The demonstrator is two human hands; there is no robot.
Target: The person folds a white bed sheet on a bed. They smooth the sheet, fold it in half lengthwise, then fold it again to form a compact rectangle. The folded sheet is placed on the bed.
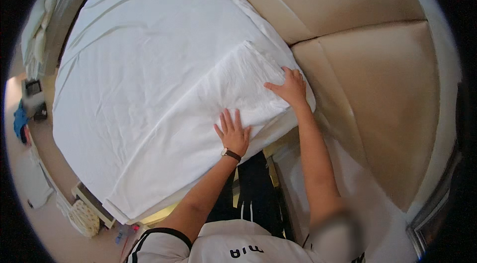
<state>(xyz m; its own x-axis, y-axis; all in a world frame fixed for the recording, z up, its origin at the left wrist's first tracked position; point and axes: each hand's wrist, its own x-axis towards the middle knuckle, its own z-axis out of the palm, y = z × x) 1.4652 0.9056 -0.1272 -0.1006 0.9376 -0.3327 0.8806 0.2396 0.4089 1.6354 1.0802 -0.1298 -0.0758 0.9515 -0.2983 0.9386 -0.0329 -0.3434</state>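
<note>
A white sheet (pixel 149 76) covers the mattress before me, with a flap of it folded over at the corner nearest me. My left hand (pixel 234 134) lies flat on this flap, palm down and fingers spread; a watch with a dark strap (pixel 231 155) is on that wrist. Farther right, my right hand (pixel 292 86) rests on the sheet close to the headboard, its thumb apart from the fingers. Neither hand visibly holds anything. Creases fan out in the folded cloth (pixel 238 76) between and beyond the hands.
A tan padded headboard (pixel 372 76) rises along the right side. Pale curtains (pixel 41 35) hang at the far left. On the floor at left lie a patterned cloth bundle (pixel 85 218) and a blue item (pixel 20 119). My legs in black trousers (pixel 255 184) stand against the bed's side.
</note>
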